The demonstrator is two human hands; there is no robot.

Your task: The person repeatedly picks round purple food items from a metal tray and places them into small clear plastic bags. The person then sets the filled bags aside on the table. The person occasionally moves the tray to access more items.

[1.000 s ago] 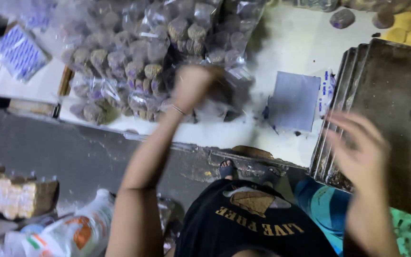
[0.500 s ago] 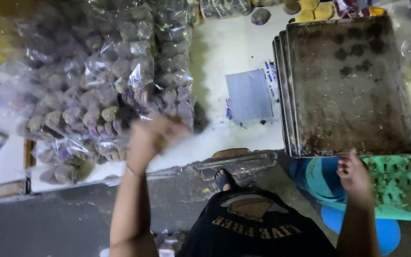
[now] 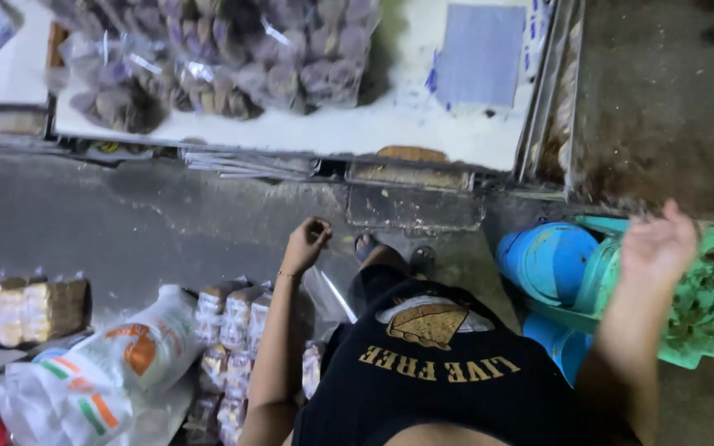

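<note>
the person's left hand [image 3: 307, 241] hangs loosely curled and holding nothing above the dark grey floor [image 3: 167, 223], just over the stacked clear-wrapped packs of pale biscuits [image 3: 233, 330] beside a white printed plastic sack [image 3: 117, 363]; the right hand [image 3: 659, 244] is spread open and empty over the edge of a green plastic tray [image 3: 708, 306], next to a blue plastic drum [image 3: 551, 260]. clear bags of brown round baked pieces [image 3: 233, 58] lie along the near edge of the white bench [image 3: 390, 132]; a dark, crumb-strewn metal baking tray [image 3: 663, 99] sits at its right end.

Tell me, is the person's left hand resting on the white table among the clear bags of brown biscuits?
No, the left hand hangs closed and lowered over the grey floor, apart from the white table and its clear bags of brown biscuits.
</note>
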